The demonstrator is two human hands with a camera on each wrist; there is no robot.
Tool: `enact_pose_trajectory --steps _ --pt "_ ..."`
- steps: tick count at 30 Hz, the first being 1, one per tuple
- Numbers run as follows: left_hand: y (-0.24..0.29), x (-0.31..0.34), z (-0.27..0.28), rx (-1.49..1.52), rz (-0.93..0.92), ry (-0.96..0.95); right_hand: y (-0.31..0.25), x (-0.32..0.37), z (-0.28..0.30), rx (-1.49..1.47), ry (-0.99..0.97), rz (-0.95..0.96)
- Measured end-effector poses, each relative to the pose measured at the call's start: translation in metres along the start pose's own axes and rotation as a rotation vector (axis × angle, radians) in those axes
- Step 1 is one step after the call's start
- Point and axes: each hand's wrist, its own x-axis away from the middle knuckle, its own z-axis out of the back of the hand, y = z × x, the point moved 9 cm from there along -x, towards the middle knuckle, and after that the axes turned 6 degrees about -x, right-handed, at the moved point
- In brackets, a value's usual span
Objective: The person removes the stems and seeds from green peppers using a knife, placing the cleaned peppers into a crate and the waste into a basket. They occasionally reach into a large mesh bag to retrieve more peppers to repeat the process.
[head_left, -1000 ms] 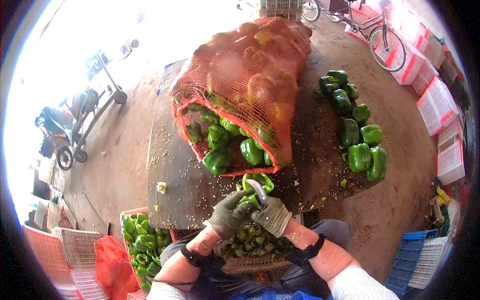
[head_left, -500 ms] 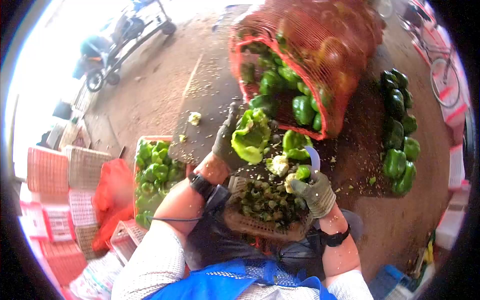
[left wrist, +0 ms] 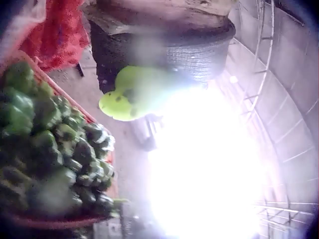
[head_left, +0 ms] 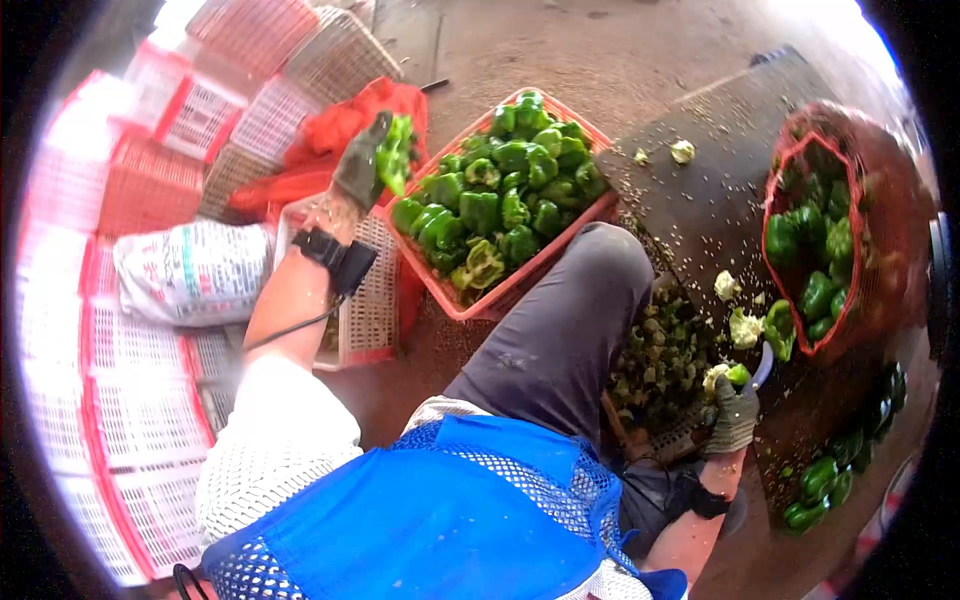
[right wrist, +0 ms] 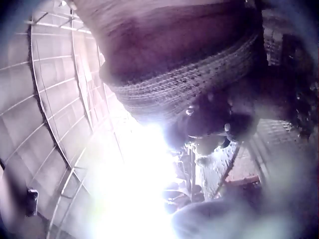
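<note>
My gloved left hand point(head_left: 357, 172) holds a hollowed green bell pepper point(head_left: 396, 157), raised beside the left corner of a red crate point(head_left: 462, 314) heaped with cut peppers. In the left wrist view, the pepper point(left wrist: 132, 94) shows bright below the glove's cuff, and glare hides the fingers. Over at the table, my gloved right hand point(head_left: 736, 422) grips a knife with a pale curved blade point(head_left: 765, 364). At its fingertips is a pepper core point(head_left: 714, 377) with a green piece. A green pepper point(head_left: 779, 328) and a pale core point(head_left: 745, 328) lie just beyond the blade.
A basket point(head_left: 622, 425) of dark green cores sits beside my knee. On the seed-strewn table point(head_left: 720, 120) stands a red mesh sack point(head_left: 888, 220) of peppers, with whole peppers point(head_left: 818, 480) nearby. Stacked crates point(head_left: 150, 430), a white printed sack point(head_left: 195, 272) and red netting point(head_left: 395, 95) are at left.
My left hand has carried the hollowed pepper away from the table toward the red crate. The pepper and core came apart earlier; my right hand stays by the table with knife and core. The view swung left.
</note>
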Motion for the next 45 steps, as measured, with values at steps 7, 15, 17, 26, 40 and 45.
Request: enact_pose_trajectory --steps 7,15,17,26,40,45 --pt "-0.108 0.068 0.081 -0.332 -0.15 0.385 -0.019 0.017 -0.044 -0.003 0.0 0.003" --pt "-0.21 0.078 -0.048 -1.863 -0.096 -0.045 0.015 0.005 -0.039 -0.121 0.017 0.222" --pt "-0.23 0.071 -0.042 -1.828 -0.018 -0.118 -0.025 0.027 -0.065 -0.232 -0.015 0.163" --pt "-0.141 0.016 -0.034 -1.458 -0.507 0.094 0.011 0.013 -0.056 0.222 0.064 0.137" --pt "-0.111 0.111 -0.627 -1.112 -1.128 -1.122 -0.031 0.024 0.045 -0.201 0.324 0.203" --pt "-0.204 0.093 -0.675 -1.639 -1.11 -1.17 -0.005 0.026 0.064 -0.413 0.338 0.063"
